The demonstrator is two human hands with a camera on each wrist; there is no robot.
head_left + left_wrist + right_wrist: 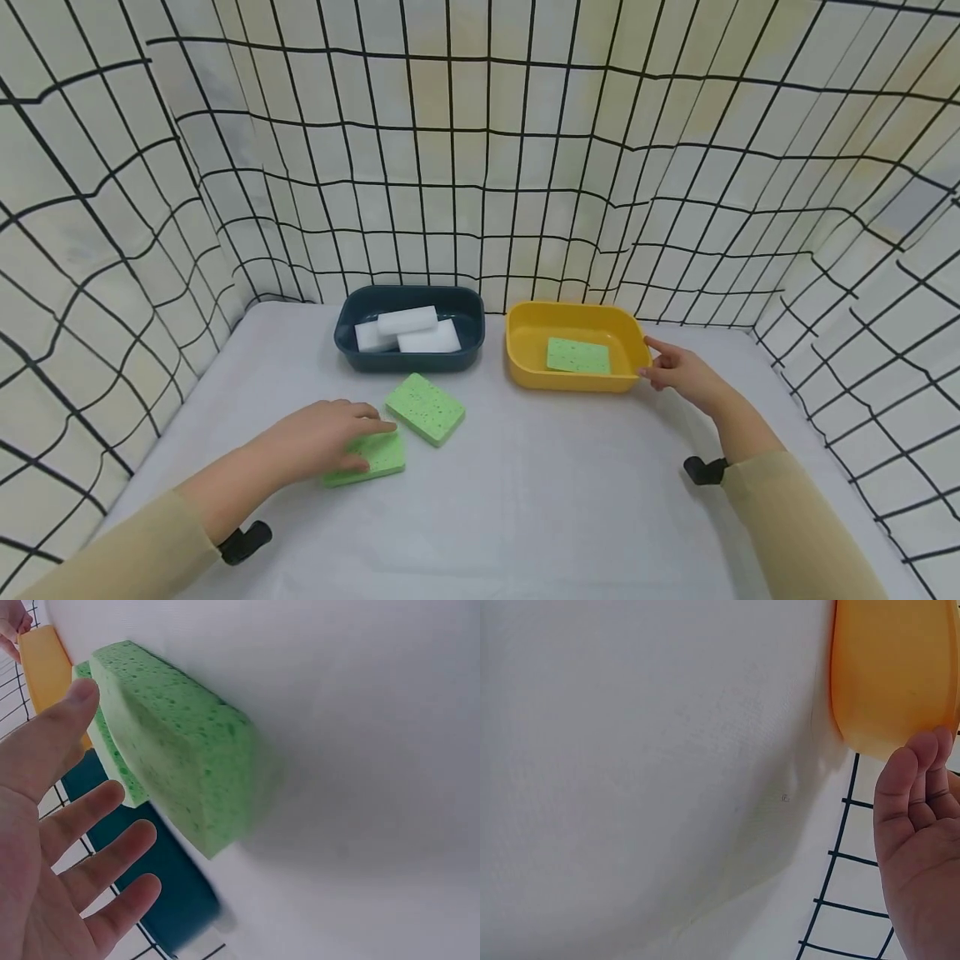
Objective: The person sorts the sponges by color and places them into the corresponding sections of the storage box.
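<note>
My left hand (367,435) lies flat over a green speckled sponge (377,458) on the white table, fingers straight. The left wrist view shows that hand (105,802) spread open beside the sponge (180,742), thumb at its edge. A second green sponge (425,408) lies just beyond, close to the first. A third green sponge (577,356) lies in the yellow tub (525,367). My right hand (651,362) touches the tub's right end with relaxed fingertips (919,754), against the yellow wall (892,675).
A dark blue tub (352,350) holding white foam blocks (408,329) stands left of the yellow tub. Grid-patterned cloth walls (480,167) close in the table on three sides. Bare table surface (540,483) lies in front of the tubs.
</note>
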